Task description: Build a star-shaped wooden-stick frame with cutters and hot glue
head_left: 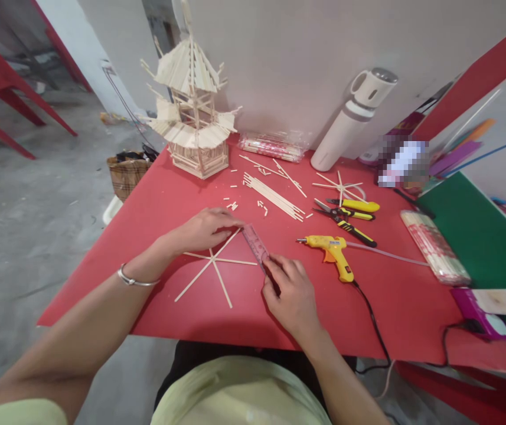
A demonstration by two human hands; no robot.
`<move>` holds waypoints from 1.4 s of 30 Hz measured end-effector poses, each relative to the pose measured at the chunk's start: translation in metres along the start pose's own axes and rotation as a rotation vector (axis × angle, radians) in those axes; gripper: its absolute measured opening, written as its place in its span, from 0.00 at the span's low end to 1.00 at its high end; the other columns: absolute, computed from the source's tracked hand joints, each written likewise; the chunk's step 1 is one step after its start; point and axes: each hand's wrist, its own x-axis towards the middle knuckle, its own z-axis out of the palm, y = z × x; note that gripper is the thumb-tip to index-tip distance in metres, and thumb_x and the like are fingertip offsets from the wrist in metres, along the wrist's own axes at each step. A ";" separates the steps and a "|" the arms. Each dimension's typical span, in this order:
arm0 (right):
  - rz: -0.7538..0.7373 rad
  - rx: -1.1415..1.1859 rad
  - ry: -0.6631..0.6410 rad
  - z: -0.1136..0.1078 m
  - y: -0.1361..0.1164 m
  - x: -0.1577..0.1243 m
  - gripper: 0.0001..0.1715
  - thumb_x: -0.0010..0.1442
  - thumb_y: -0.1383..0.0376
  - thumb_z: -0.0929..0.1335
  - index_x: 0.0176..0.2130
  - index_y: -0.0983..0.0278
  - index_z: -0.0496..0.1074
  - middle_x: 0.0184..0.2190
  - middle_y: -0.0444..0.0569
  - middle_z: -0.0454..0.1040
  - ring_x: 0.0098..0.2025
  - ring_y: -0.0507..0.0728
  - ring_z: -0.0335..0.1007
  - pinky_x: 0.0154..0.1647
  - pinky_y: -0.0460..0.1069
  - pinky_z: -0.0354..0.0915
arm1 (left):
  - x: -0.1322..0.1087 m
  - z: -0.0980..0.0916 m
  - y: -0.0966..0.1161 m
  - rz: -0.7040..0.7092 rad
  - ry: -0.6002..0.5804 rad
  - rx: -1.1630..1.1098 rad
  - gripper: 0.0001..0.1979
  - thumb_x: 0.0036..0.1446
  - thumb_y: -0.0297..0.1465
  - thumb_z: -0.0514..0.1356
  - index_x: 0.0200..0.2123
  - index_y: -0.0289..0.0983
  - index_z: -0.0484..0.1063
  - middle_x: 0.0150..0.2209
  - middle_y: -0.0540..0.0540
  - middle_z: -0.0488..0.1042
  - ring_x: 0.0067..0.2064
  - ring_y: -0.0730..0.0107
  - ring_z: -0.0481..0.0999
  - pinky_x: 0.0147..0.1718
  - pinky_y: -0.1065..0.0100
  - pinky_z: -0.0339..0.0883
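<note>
Yellow-green shirt (239,392) at bottom edge | right hand (291,293) — grip pinching near end of pink ruler (254,242) | left hand (206,229) — fingertips at ruler's far end, cannot tell whether grip pinches it | ruler slants over red bench (350,324), just beside stick star (212,260) | yellow glue gun (332,251) to right, apart; stick pagoda (195,130) beyond

Text illegible: blurred marks on pink strip (255,242), tiny lettering on yellow glue gun (330,249).
</note>
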 end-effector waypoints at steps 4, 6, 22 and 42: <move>0.004 0.008 -0.004 0.000 0.000 -0.001 0.23 0.63 0.70 0.65 0.56 0.64 0.75 0.53 0.54 0.76 0.52 0.62 0.68 0.55 0.58 0.69 | 0.000 0.001 -0.001 0.006 0.006 -0.005 0.22 0.63 0.24 0.56 0.57 0.42 0.77 0.46 0.44 0.83 0.52 0.63 0.79 0.53 0.62 0.72; 0.008 0.012 -0.008 0.000 0.000 -0.002 0.23 0.63 0.70 0.65 0.56 0.64 0.75 0.53 0.54 0.76 0.52 0.62 0.68 0.55 0.58 0.69 | 0.000 0.001 -0.001 0.007 0.000 -0.004 0.22 0.63 0.25 0.55 0.57 0.43 0.77 0.46 0.44 0.83 0.52 0.63 0.79 0.54 0.62 0.71; 0.013 0.019 0.002 -0.002 -0.001 -0.001 0.23 0.62 0.70 0.66 0.56 0.62 0.75 0.52 0.53 0.77 0.51 0.62 0.69 0.54 0.57 0.69 | 0.001 0.002 -0.002 0.007 -0.003 -0.013 0.22 0.63 0.25 0.55 0.57 0.43 0.77 0.48 0.44 0.83 0.53 0.62 0.78 0.55 0.61 0.70; 0.046 -0.010 0.021 0.000 -0.001 -0.003 0.21 0.64 0.68 0.66 0.55 0.63 0.76 0.51 0.53 0.78 0.50 0.61 0.70 0.53 0.56 0.69 | -0.004 -0.005 0.003 0.059 0.045 -0.033 0.17 0.67 0.28 0.54 0.54 0.40 0.78 0.51 0.42 0.81 0.53 0.63 0.79 0.55 0.62 0.70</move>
